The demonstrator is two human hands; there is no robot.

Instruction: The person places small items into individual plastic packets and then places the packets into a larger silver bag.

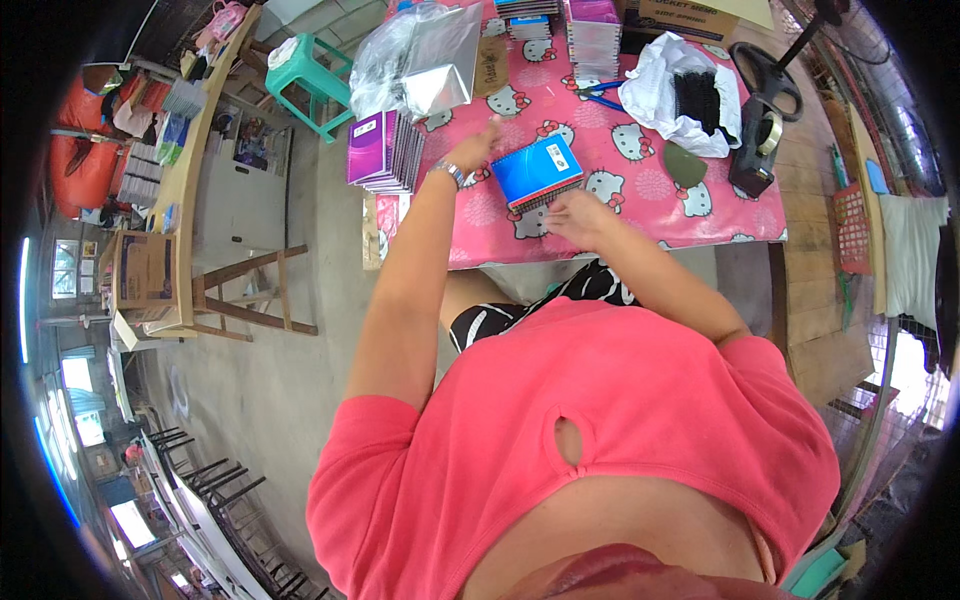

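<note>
Right hand (578, 216) curled — touching notebooks (536, 172); left hand (474, 150) — loosely spread

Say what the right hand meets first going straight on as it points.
Most likely the small notebook stack with the blue cover on top: the right hand points toward its near edge, though actual contact is hard to judge.

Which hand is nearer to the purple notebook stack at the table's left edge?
Left. The left hand is right of the purple notebook stack, not touching it; the right hand is farther right, by the blue notebook.
</note>
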